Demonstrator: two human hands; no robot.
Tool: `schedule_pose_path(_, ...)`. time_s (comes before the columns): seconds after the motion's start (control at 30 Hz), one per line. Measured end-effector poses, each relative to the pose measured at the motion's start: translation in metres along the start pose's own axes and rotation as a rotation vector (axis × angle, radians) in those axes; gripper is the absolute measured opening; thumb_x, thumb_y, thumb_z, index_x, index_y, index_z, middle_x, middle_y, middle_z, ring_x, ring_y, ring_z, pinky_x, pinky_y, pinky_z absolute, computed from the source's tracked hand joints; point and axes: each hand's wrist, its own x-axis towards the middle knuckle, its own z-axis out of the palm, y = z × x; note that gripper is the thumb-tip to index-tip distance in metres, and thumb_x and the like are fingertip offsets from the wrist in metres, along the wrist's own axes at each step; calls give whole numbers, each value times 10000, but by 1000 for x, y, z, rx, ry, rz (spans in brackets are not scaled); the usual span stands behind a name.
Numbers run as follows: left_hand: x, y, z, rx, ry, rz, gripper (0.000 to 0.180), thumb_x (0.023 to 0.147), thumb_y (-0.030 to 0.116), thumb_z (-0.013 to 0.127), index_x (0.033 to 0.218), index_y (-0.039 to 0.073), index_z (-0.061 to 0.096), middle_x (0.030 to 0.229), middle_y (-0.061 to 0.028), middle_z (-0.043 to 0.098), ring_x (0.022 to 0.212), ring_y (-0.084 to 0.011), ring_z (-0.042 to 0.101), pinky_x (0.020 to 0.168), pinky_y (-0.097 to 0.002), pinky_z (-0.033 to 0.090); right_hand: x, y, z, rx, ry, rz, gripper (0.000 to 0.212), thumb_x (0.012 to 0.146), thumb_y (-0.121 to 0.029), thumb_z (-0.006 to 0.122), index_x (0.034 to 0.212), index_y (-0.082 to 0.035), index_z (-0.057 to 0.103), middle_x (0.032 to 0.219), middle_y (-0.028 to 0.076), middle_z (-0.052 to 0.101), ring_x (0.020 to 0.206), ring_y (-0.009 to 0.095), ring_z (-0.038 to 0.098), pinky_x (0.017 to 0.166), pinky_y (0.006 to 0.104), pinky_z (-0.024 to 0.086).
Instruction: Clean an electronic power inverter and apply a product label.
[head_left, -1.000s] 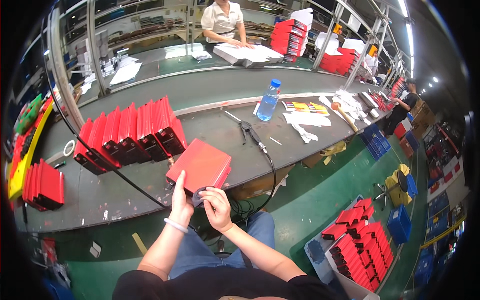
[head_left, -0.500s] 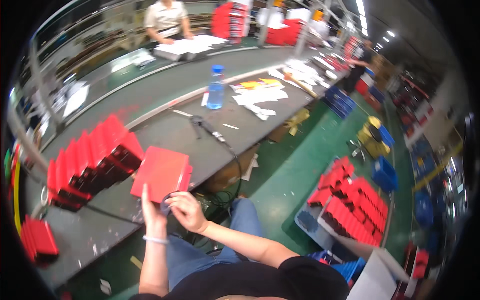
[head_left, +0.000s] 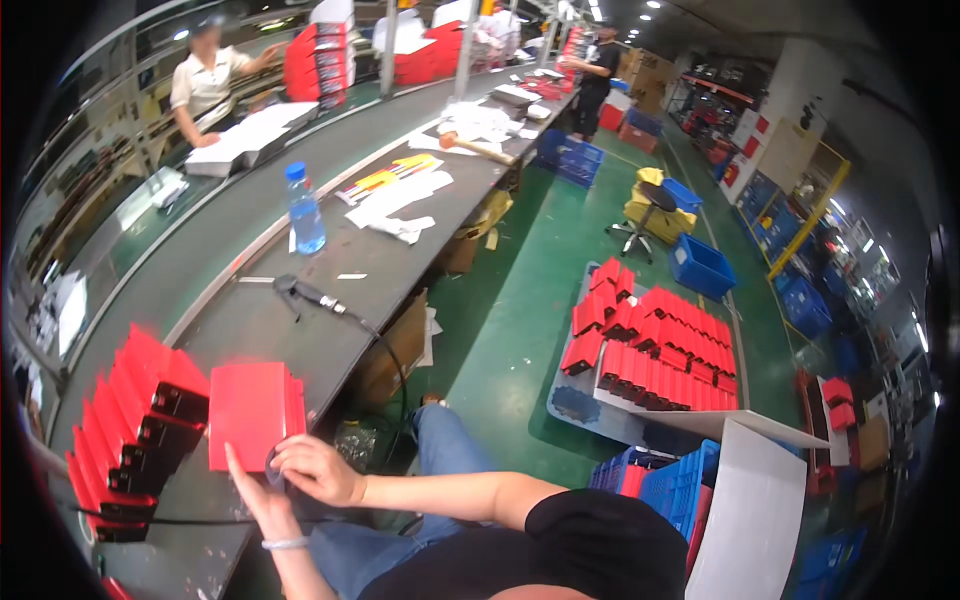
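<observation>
A red box-shaped metal part (head_left: 255,415) with a smooth flat face is tilted up over the near edge of the workbench. My left hand (head_left: 258,500) grips its lower edge, thumb along the face and the other fingers mostly hidden behind. At the lower right corner, my right hand (head_left: 322,474) is closed, with fingertips pinching a small dark, ring-like piece (head_left: 275,467) against the part; its exact kind is unclear. To the left, a row of similar red parts (head_left: 135,400) with black ends leans together on the workbench.
A corded hand tool (head_left: 318,297) lies on the bench, near a blue-capped bottle (head_left: 307,215) and loose papers (head_left: 400,200). Right of me, a pallet (head_left: 572,398) bears stacked red parts, beside blue crates (head_left: 675,495) and a stool (head_left: 655,197). Another person (head_left: 210,85) stands across the conveyor.
My view has swung right, so the bench and bottle sit further left in the picture. Both hands keep nearly the same hold on the red part. The person opposite has raised an arm.
</observation>
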Motion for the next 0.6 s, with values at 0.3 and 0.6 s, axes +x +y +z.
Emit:
schedule_pose_path(0.3, -3, 3, -11, -31, 7, -21, 557, 843, 490, 545, 1162, 34, 522, 1086, -76, 580, 934, -204, 568, 813, -325, 472, -3, 6, 1, 41, -111, -109, 101, 797, -58, 583, 875, 7, 580, 951, 91, 602, 1013, 296, 531, 891, 392, 413)
schedule_pose_path(0.6, -4, 5, -8, 20, -32, 37, 552, 844, 482, 554, 1136, 14, 536, 1082, -92, 589, 943, -210, 572, 849, -335, 461, -3, 12, 14, -14, -58, -126, 104, 795, -67, 565, 892, -31, 558, 933, 80, 543, 969, 280, 495, 867, 385, 375)
